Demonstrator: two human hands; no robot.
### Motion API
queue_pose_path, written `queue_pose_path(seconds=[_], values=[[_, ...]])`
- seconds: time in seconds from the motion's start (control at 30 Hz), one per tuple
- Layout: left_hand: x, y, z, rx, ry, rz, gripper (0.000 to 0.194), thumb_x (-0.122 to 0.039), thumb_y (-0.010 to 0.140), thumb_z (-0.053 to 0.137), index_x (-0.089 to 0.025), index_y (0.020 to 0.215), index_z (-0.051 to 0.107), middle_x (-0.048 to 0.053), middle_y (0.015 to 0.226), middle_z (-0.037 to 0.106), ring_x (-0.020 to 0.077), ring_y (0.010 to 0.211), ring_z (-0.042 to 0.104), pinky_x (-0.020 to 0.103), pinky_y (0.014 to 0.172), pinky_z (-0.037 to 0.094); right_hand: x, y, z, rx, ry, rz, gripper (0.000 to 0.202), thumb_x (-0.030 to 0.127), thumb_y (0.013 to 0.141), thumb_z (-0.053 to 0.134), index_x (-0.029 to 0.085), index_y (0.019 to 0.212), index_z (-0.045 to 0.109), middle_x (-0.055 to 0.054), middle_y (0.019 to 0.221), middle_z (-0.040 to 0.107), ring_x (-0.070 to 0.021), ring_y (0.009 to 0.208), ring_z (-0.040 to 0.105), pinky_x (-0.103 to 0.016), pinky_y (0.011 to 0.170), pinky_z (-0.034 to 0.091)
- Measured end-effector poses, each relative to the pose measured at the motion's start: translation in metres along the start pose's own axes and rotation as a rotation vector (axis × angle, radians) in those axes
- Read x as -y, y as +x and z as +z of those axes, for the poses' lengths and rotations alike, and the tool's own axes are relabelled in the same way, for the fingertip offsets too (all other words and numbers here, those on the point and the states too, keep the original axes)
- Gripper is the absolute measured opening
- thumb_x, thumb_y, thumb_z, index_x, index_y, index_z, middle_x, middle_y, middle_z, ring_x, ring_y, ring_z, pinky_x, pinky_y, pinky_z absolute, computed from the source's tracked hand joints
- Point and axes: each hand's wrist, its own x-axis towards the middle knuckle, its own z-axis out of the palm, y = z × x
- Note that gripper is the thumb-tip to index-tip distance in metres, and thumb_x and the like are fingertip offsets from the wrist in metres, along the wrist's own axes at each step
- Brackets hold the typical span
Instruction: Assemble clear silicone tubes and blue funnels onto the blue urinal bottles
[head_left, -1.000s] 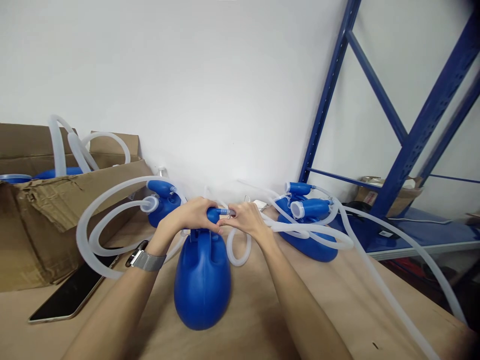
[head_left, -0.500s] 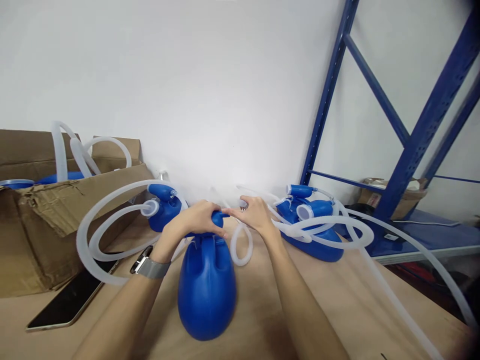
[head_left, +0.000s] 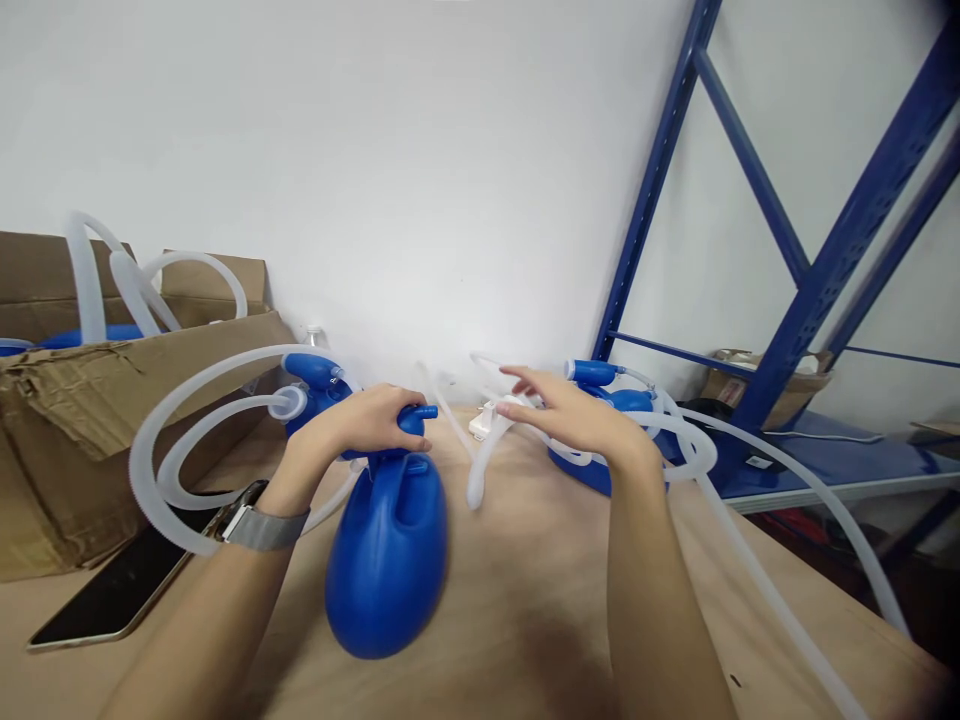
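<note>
A blue plastic bottle (head_left: 386,570) with a moulded handle rests on the wooden table in front of me. My left hand (head_left: 375,420) is wrapped around the blue top piece (head_left: 412,420) at its neck, and a short nozzle on that piece points right. To the right, my right hand (head_left: 570,410) hovers with its fingers apart. A translucent hose (head_left: 487,460) lies beneath its fingertips; whether they touch it I cannot tell. A small white object (head_left: 480,422) sits beside that hose.
At left, a cardboard box (head_left: 150,390) holds more blue bottles and hoses, and a phone (head_left: 112,590) lies before it. Another blue bottle (head_left: 311,372) with a coiled hose stands behind my left wrist. More blue bottles (head_left: 596,372) and hoses lie right, beside a blue metal rack (head_left: 795,330).
My right hand has moved right, away from the nozzle, and its fingers have spread. The bottle now appears turned slightly and farther left; the whole view has shifted too.
</note>
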Motion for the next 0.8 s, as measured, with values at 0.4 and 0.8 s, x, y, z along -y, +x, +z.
queue_pose_path(seconds=[0.4,0.8], values=[[0.032,0.004,-0.002,-0.121,-0.209,-0.167,0.073,-0.076,0.09,0.035,-0.017,0.112,0.072,0.013,0.118,0.075,0.0333,0.109,0.068,0.04,0.097,0.049,0.014,-0.029,-0.03,0.079,0.157,-0.09,0.058,0.07,0.095,0.046,0.023,0.105,0.078,-0.002,0.07,0.062,-0.0166,0.061,0.056,-0.029,0.053,0.041],[-0.001,-0.005,-0.011,-0.333,-0.217,0.056,0.058,-0.062,0.092,0.05,-0.015,0.123,0.066,0.014,0.127,0.07,0.032,0.119,0.062,0.043,0.107,0.044,0.066,-0.029,-0.007,-0.365,0.194,-0.396,0.039,0.062,0.093,0.062,0.027,0.103,0.075,0.001,0.074,0.066,-0.0168,0.068,0.062,-0.03,0.067,0.049]])
